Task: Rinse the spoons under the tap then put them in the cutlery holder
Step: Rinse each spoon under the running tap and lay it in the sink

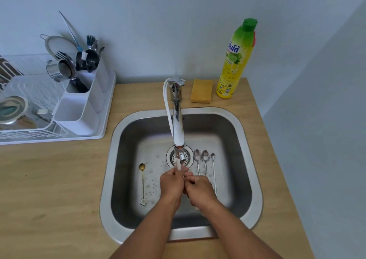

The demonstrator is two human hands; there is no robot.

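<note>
Both my hands meet under the tap (178,132), where water runs from the spout. My right hand (199,189) is closed around a spoon; its flower-shaped handle end (197,208) pokes out below the wrist. My left hand (172,185) pinches the spoon's upper end in the stream, and the bowl is hidden by the fingers. A gold spoon (142,181) with a flower end lies on the sink floor to the left. Three silver spoons (205,159) lie side by side to the right of the drain. The white cutlery holder (79,112) stands on the drying rack at left.
The steel sink (245,132) is set in a wooden counter. The holder's back compartments carry forks and dark utensils (88,58); its front one looks empty. The white dish rack (29,104) holds dishes. A yellow sponge (201,90) and a dish-soap bottle (236,60) stand behind the sink.
</note>
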